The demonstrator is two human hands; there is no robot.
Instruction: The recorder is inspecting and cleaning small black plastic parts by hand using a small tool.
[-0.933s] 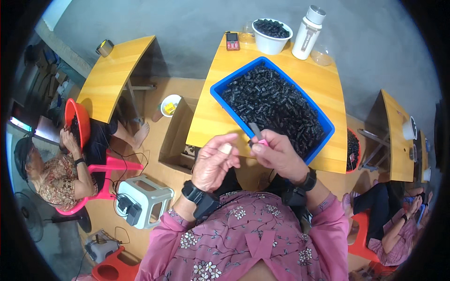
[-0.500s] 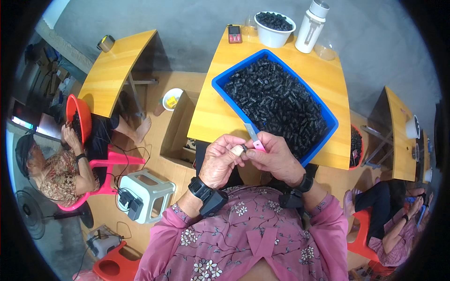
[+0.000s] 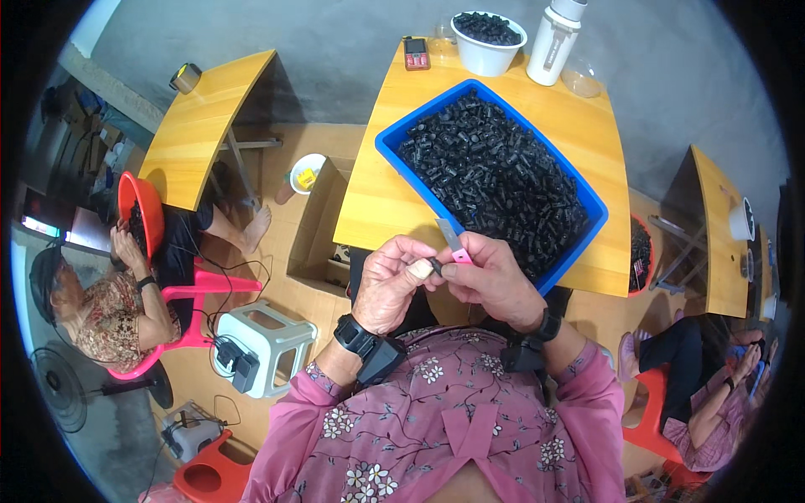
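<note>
Close together in front of my chest, both hands meet at the near edge of the yellow wooden table point(image 3: 369, 210). My left hand point(image 3: 390, 281) pinches a small black part point(image 3: 435, 266) between thumb and fingers; a pale cover sits on the thumb tip. In my right hand point(image 3: 499, 281) is a pink-handled utility knife point(image 3: 455, 243), its blade pointing up and away to the left. The right thumb presses by the black part. Just beyond my hands stands a blue bin point(image 3: 402, 178) heaped with small black parts point(image 3: 495, 168).
At the table's far side are a red phone point(image 3: 416, 54), a white bowl point(image 3: 490, 59) of black parts, a white bottle point(image 3: 553, 46) and a clear lid point(image 3: 580, 77). A cardboard box point(image 3: 319, 226) and pale stool point(image 3: 264, 344) stand left. People sit working on both sides.
My hands stay nearly in place around the black part and knife. The black part shows a little more between my fingertips. The view has shifted slightly.
</note>
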